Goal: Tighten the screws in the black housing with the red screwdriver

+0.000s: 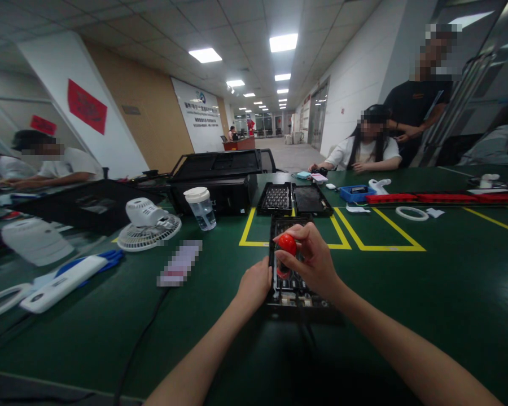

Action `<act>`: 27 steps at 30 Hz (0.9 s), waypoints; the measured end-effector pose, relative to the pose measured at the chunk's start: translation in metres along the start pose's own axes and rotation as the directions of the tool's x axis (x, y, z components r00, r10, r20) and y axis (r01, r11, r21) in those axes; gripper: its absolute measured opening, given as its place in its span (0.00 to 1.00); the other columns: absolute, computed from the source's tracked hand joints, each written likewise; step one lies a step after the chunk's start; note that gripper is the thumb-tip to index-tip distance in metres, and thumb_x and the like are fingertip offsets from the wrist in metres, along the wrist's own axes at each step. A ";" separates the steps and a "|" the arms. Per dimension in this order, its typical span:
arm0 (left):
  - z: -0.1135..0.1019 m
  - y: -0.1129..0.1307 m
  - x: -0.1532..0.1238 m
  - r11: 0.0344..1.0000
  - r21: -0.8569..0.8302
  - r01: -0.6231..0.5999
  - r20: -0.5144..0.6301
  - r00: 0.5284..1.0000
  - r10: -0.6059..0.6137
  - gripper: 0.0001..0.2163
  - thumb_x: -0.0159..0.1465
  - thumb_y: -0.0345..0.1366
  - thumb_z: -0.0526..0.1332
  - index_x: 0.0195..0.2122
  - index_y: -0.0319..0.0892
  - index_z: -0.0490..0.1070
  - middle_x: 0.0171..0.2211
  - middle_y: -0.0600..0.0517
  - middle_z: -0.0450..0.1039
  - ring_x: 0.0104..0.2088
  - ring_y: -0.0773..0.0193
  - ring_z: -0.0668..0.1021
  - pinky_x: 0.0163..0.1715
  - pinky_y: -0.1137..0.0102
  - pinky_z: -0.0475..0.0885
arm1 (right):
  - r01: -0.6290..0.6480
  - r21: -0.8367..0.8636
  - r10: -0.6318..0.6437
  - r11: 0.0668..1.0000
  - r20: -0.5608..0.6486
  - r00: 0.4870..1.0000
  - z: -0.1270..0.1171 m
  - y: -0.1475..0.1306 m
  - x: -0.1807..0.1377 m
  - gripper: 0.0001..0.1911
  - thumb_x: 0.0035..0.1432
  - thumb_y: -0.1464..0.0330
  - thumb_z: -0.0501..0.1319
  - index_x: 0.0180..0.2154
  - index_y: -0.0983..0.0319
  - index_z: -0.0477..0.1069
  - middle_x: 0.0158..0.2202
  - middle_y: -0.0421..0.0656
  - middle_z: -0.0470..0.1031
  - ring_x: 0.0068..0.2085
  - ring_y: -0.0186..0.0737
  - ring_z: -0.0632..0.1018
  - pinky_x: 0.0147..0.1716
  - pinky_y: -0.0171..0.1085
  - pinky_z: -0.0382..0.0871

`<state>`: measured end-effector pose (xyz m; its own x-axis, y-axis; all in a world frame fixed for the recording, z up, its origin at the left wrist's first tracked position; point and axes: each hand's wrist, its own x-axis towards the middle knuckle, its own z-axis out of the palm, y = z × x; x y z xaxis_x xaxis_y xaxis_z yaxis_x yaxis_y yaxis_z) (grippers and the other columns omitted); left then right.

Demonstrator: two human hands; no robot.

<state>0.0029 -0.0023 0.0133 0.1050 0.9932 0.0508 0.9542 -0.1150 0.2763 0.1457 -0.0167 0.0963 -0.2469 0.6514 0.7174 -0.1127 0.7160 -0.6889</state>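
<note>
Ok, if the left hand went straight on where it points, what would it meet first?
The left hand likely meets the left wall of the near black case first; depth is unclear, but they seem to touch.

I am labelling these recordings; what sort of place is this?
Probably a company's shared workroom: a green table with yellow outlines, another person seated at it, and a large wall sign with lettering.
</note>
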 end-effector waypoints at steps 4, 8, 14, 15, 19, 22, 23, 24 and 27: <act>0.001 -0.001 0.000 1.000 -0.016 -0.011 -0.010 1.000 0.011 0.14 0.64 0.37 0.42 0.43 0.42 0.63 0.38 0.47 0.72 0.36 0.61 0.75 0.34 0.71 0.65 | 0.021 -0.032 -0.022 0.999 -0.032 0.999 0.001 0.001 -0.001 0.12 0.49 0.71 0.63 0.34 0.59 0.60 0.33 0.39 0.62 0.35 0.33 0.69 0.32 0.34 0.69; 0.000 0.000 -0.001 1.000 -0.017 -0.010 -0.002 1.000 0.010 0.14 0.64 0.37 0.41 0.44 0.41 0.62 0.39 0.46 0.72 0.36 0.61 0.75 0.34 0.70 0.65 | 0.023 -0.054 -0.026 0.998 -0.054 0.998 0.001 0.001 -0.001 0.13 0.48 0.70 0.63 0.34 0.59 0.60 0.33 0.39 0.62 0.34 0.33 0.68 0.31 0.34 0.68; -0.001 0.003 0.000 1.000 0.001 0.020 0.013 1.000 -0.020 0.14 0.64 0.36 0.41 0.44 0.40 0.62 0.39 0.46 0.71 0.37 0.61 0.75 0.34 0.71 0.66 | 0.024 -0.108 -0.035 0.994 -0.098 0.995 0.001 0.000 -0.002 0.13 0.47 0.70 0.64 0.32 0.59 0.59 0.30 0.38 0.61 0.31 0.32 0.66 0.29 0.33 0.67; -0.001 0.003 0.000 1.000 0.003 0.020 0.013 1.000 -0.020 0.14 0.64 0.35 0.41 0.44 0.40 0.62 0.39 0.46 0.72 0.36 0.61 0.75 0.34 0.71 0.66 | 0.025 -0.111 -0.036 0.994 -0.103 0.994 0.001 0.000 -0.002 0.13 0.47 0.70 0.64 0.31 0.59 0.59 0.30 0.38 0.61 0.31 0.32 0.66 0.28 0.33 0.67; -0.002 0.003 -0.001 1.000 0.000 0.015 0.012 1.000 -0.015 0.14 0.64 0.36 0.41 0.43 0.41 0.62 0.38 0.47 0.72 0.36 0.61 0.75 0.34 0.70 0.66 | 0.042 -0.129 -0.055 0.991 -0.096 0.994 0.001 0.000 -0.002 0.14 0.47 0.71 0.64 0.30 0.60 0.58 0.29 0.37 0.60 0.30 0.32 0.66 0.28 0.32 0.66; -0.004 0.004 -0.002 1.000 -0.006 0.028 0.028 0.999 -0.027 0.14 0.64 0.35 0.41 0.43 0.41 0.63 0.38 0.47 0.71 0.36 0.62 0.75 0.34 0.71 0.66 | 0.055 -0.140 -0.069 0.989 -0.097 0.993 0.002 0.000 -0.002 0.14 0.47 0.71 0.64 0.30 0.59 0.58 0.29 0.37 0.60 0.30 0.32 0.65 0.27 0.32 0.66; -0.005 0.005 -0.002 1.000 -0.007 0.026 0.029 0.999 -0.026 0.14 0.64 0.35 0.41 0.44 0.40 0.63 0.38 0.47 0.71 0.37 0.62 0.75 0.35 0.71 0.66 | 0.060 -0.143 -0.075 0.988 -0.100 0.992 0.002 0.000 -0.002 0.14 0.47 0.71 0.64 0.31 0.59 0.58 0.28 0.37 0.60 0.30 0.32 0.65 0.27 0.32 0.66; -0.005 0.004 -0.002 1.000 -0.006 0.023 0.029 0.999 -0.023 0.15 0.64 0.35 0.41 0.44 0.40 0.63 0.38 0.47 0.72 0.37 0.61 0.75 0.35 0.71 0.66 | 0.066 -0.148 -0.082 0.987 -0.103 0.991 0.002 -0.001 -0.002 0.14 0.47 0.71 0.64 0.31 0.59 0.58 0.28 0.37 0.60 0.29 0.32 0.65 0.26 0.32 0.66; -0.003 0.003 -0.001 1.000 -0.004 0.006 0.017 1.000 -0.006 0.15 0.64 0.35 0.41 0.43 0.40 0.63 0.38 0.47 0.72 0.36 0.61 0.75 0.34 0.70 0.67 | 0.082 -0.172 -0.101 0.982 -0.105 0.989 0.003 -0.001 -0.003 0.14 0.47 0.71 0.64 0.31 0.59 0.58 0.29 0.37 0.59 0.29 0.31 0.64 0.26 0.31 0.66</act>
<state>0.0047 -0.0037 0.0170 0.1043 0.9940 0.0326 0.9536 -0.1093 0.2804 0.1436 -0.0203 0.0943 -0.1314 0.5988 0.7900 0.0344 0.7992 -0.6001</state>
